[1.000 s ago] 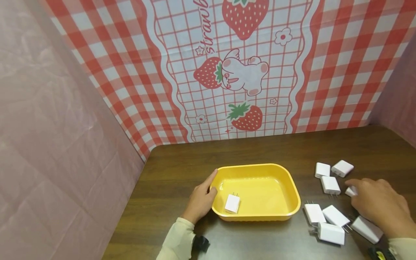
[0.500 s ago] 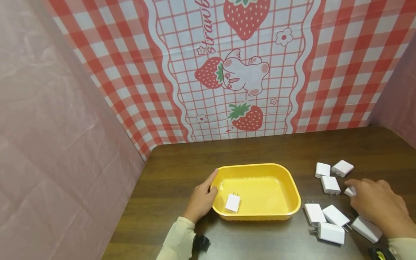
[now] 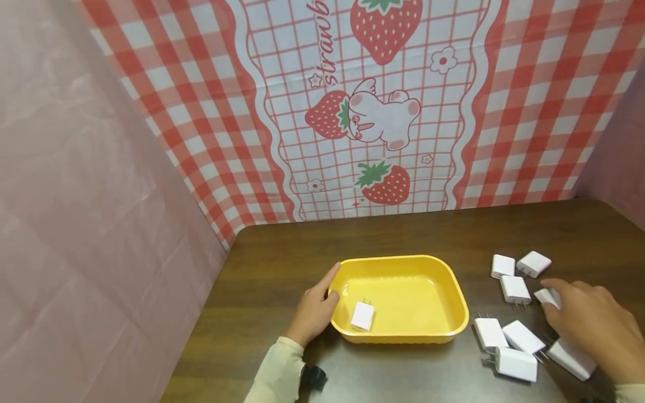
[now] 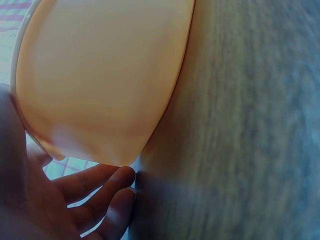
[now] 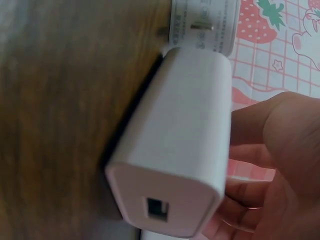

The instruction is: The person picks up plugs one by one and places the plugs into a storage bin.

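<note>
The right hand (image 3: 589, 322) pinches a white charger (image 3: 546, 298) at the table's (image 3: 272, 268) right side, its fingers hiding part of it; the left hand (image 3: 312, 310) grips the yellow tray (image 3: 413, 302) at its rim. The charger should prove light, stiff and a little slick, best taken by its flat sides (the thin prongs (image 3: 364, 302) seen on others look the likeliest part to bend). Count: one tray, nine chargers: the pinched one, seven loose chargers (image 3: 516, 364) around it, one inside the tray.
</note>
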### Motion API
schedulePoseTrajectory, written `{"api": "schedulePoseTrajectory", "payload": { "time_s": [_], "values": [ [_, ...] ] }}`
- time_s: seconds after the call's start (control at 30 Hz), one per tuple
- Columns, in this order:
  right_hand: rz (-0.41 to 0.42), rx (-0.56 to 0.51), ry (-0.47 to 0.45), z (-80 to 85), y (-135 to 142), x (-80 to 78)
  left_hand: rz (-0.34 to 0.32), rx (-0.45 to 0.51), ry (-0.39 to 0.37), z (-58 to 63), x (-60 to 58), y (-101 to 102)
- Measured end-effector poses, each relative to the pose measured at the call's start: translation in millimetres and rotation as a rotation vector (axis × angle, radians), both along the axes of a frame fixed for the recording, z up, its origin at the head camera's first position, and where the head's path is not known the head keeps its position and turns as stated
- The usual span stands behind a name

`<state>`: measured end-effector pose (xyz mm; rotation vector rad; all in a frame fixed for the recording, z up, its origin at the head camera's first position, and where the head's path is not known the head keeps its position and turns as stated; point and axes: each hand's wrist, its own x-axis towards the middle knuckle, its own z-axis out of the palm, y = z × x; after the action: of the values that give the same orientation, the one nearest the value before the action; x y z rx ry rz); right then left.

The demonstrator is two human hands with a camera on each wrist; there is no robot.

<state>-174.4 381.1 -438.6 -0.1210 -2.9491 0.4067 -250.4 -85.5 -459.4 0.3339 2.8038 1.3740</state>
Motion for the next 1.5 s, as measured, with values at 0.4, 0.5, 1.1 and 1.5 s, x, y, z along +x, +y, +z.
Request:
{"api": "schedulePoseTrajectory", "payload": {
  "time_s": [0.4, 0.5, 1.1, 1.5],
  "values": [
    [-0.026, -0.049, 0.088, -0.4, -14.6, 1.6, 0.003, 0.005, -0.012, -4.5, 3.8, -4.0],
    [-0.053, -0.065, 0.076, 1.5, -17.9, 2.1, 0.004, 0.006, -0.006, -4.5, 4.2, -4.5],
    [-0.178, -0.073, 0.049, 14.6, -40.9, 3.3, 0.0, 0.011, -0.006, -0.7, 0.6, 0.4],
    [-0.048, -0.097, 0.148, 32.1, -77.6, 11.5, 0.005, 0.025, -0.019, 1.4, -0.3, 1.8]
  ]
}}
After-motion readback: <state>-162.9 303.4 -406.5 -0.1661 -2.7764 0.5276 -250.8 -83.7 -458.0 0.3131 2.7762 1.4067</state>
